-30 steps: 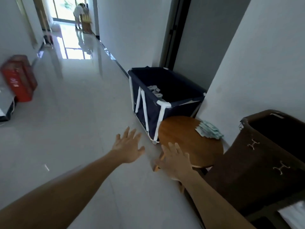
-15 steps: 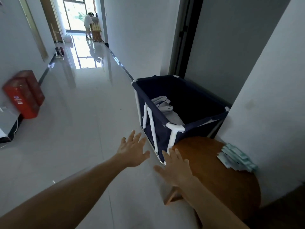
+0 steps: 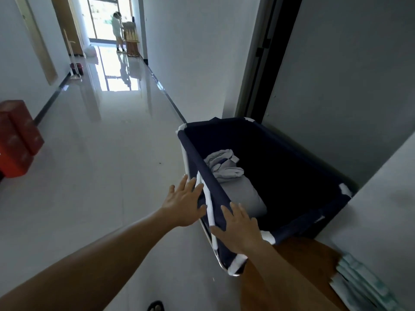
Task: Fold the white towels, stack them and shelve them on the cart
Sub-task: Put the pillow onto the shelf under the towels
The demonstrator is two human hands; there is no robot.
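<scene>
Towels (image 3: 233,176) lie in the bottom of a navy fabric laundry bin (image 3: 210,185) w/ white tube frame, toward its left side. 2 pieces: 1 crumpled white bundle (image 3: 224,163) w/ thin dark stripes at the back, 1 flat folded greyish-white piece (image 3: 243,199) nearer the camera, the two touching.

Writing: marks on the red cabinet (image 3: 16,140) at the left wall are too blurred to read; same for print on the packets.

Hands: 2, both bare, both holding nothing.
- L hand (image 3: 184,204): fingers straight & spread, palm down, just outside the bin's left wall, fingertips by a white frame tube; contact, can't tell.
- R hand (image 3: 241,228): fingers straight & spread, over the bin's near-left rim; can't tell if it touches the fabric.

Other counts:
- 1 round wooden table (image 3: 318,263) bottom right, just beside the bin.
- 1 stack of pale green-white packets (image 3: 361,286) on it, no. of packets unclear.
- 1 person (image 3: 117,30) far down by a bright glass door, beside 1 wooden stand (image 3: 131,41).
- 1 white bag (image 3: 91,50) on the floor near there.

Room: long corridor, glossy pale tile floor (image 3: 101,176) reflecting daylight, white walls, dark skirting. Bin stands by the right wall, in front of a grey door (image 3: 336,97) w/ dark frame.
</scene>
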